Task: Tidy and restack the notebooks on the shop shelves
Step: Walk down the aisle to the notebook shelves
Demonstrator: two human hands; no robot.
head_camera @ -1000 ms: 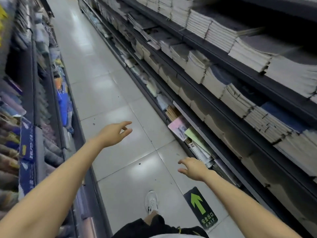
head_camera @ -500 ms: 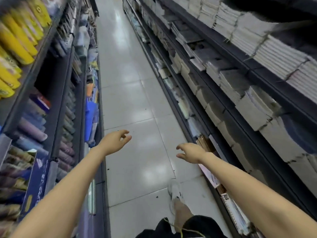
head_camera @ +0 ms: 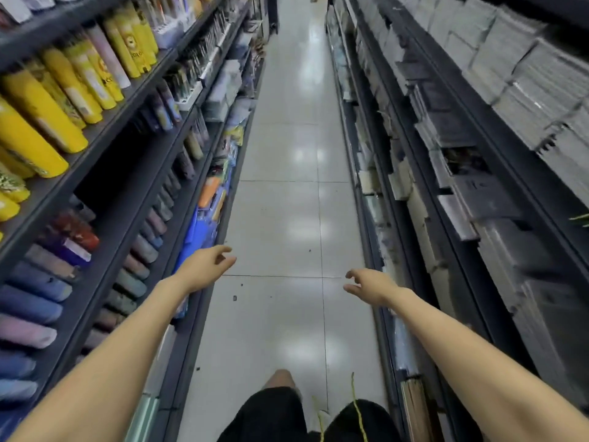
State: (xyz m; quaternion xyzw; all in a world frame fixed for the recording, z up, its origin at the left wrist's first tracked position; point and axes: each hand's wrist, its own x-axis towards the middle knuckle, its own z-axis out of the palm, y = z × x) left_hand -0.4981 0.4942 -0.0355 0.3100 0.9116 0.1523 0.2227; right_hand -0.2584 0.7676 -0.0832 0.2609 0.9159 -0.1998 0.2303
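Observation:
Stacks of grey and white notebooks (head_camera: 516,87) fill the dark shelves (head_camera: 497,145) along the right side of the aisle; some stacks lie uneven, with covers jutting over the shelf edge. My left hand (head_camera: 207,266) is stretched out over the floor near the left shelving, fingers apart and holding nothing. My right hand (head_camera: 369,285) reaches forward close to the lower right shelves, fingers loosely spread, also with nothing in it. Neither hand touches a notebook.
The left shelving (head_camera: 105,173) carries yellow rolled packs (head_camera: 38,122), blue and purple pouches (head_camera: 28,301) and hanging stationery. A narrow tiled floor (head_camera: 287,202) runs straight ahead between the two racks. My legs in black shorts (head_camera: 274,413) show at the bottom.
The view has swung from the right-hand notebook shelves to straight down the aisle. Both arms stay outstretched and the hands still hold nothing. I have stepped forward.

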